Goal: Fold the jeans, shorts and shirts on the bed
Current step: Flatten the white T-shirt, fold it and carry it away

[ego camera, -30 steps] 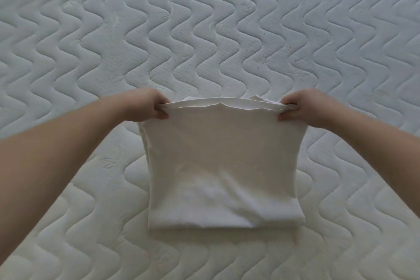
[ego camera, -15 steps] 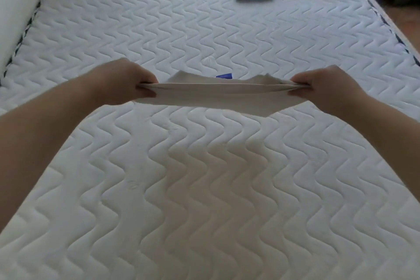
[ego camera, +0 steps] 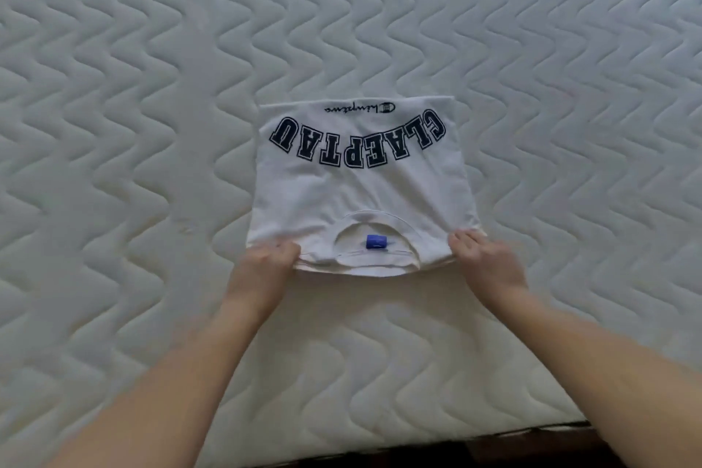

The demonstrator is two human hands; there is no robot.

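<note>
A folded white shirt (ego camera: 361, 194) lies flat on the white quilted mattress (ego camera: 133, 125), printed side up, with dark blue letters upside down to me. Its collar with a blue tag (ego camera: 377, 242) faces me at the near edge. My left hand (ego camera: 267, 264) pinches the near left corner of the shirt. My right hand (ego camera: 482, 258) holds the near right corner, fingers curled over the edge.
The mattress's near edge (ego camera: 418, 445) runs along the bottom of the view, with dark floor below it. Bare quilted surface surrounds the shirt on all sides.
I lifted the folded shirt off the bed, flipped it over and laid it back down printed side up. The camera tilted up and then back down.
</note>
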